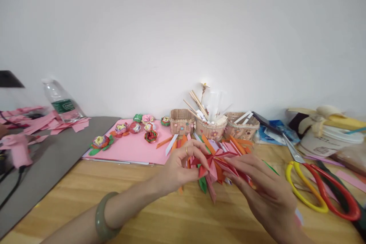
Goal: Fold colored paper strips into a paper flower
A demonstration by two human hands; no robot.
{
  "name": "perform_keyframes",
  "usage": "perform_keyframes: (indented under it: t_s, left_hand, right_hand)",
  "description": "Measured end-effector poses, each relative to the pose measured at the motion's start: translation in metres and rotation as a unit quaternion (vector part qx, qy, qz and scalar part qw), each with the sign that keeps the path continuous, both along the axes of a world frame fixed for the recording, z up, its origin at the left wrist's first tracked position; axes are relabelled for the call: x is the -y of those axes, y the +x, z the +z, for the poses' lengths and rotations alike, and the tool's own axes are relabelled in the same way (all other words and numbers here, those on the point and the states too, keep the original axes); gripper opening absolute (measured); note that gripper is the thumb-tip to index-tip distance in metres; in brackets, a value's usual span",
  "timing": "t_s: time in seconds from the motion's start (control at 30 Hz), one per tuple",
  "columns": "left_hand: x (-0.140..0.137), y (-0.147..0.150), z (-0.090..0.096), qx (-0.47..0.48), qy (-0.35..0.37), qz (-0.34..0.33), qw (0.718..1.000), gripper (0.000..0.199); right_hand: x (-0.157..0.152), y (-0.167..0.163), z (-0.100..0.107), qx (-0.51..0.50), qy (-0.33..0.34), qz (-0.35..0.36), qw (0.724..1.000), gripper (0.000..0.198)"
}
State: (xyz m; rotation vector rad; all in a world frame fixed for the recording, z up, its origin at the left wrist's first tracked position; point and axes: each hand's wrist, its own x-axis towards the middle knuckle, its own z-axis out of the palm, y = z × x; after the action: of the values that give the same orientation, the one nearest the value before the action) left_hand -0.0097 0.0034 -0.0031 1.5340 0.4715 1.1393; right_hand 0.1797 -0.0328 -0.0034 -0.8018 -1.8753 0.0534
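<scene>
Between my two hands is a folded paper flower [212, 166] in red and pink, its pointed petals spreading outward. My left hand [183, 164], with a ring and a bangle on the arm, pinches a red petal on the flower's left side. From the right, the fingers of my right hand [261, 179] are closed on the red petals there. Green paper [202, 185] shows below the flower. Behind it lies a heap of folded paper strips [174, 145] in orange, white, pink and purple, partly hidden by the hands and flower.
Finished paper flowers [122, 127] sit on pink sheets [134, 152] at the left. Small woven baskets [181, 122] holding sticks line the wall. Large scissors [310, 183] lie at right beside a white tub [323, 143]. A water bottle [63, 103] and glue gun [18, 150] are far left.
</scene>
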Motion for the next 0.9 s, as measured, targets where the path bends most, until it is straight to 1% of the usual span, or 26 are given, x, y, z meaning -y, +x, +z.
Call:
perform_keyframes:
  t_s: [0.07,0.13,0.27,0.4,0.5,0.57,0.63,0.7,0.8,0.9]
  left_hand:
    - [-0.001,0.0,-0.001,-0.012,0.042,0.026,0.999,0.011]
    - [-0.002,-0.001,-0.002,-0.02,0.069,0.037,0.997,0.014]
    - [-0.001,-0.001,0.0,-0.03,0.097,0.035,0.994,0.02]
    - [0.0,-0.002,0.004,-0.037,0.098,0.03,0.994,0.022]
    - [0.001,-0.005,0.007,-0.027,0.083,0.011,0.996,0.015]
    - [0.003,-0.006,0.009,-0.025,0.071,0.007,0.997,0.009]
    - [0.006,-0.005,0.011,-0.048,0.079,0.031,0.995,0.007]
    - [0.011,-0.002,0.013,-0.095,0.116,0.063,0.987,0.007]
    - [0.017,0.002,0.015,-0.155,0.175,0.085,0.969,0.009]
    - [0.021,0.005,0.016,-0.183,0.17,0.112,0.962,0.013]
  right_hand:
    - [0.001,0.002,-0.001,0.019,0.031,-0.001,0.999,0.036]
    - [0.002,0.003,-0.002,0.03,0.05,-0.003,0.998,0.036]
    - [0.002,0.005,-0.001,0.032,0.058,-0.017,0.998,0.033]
    - [0.001,0.003,0.004,0.033,0.061,-0.021,0.997,0.023]
    - [0.0,0.0,0.01,0.028,0.072,-0.011,0.997,0.013]
    - [-0.002,-0.003,0.012,0.031,0.066,0.004,0.997,0.008]
    - [-0.003,-0.005,0.012,0.038,0.058,0.013,0.997,0.005]
    - [-0.004,-0.005,0.011,0.049,0.057,0.004,0.997,0.003]
    - [-0.005,-0.005,0.009,0.059,0.057,-0.011,0.997,0.005]
    - [-0.004,-0.007,0.009,0.049,0.029,0.023,0.998,0.006]
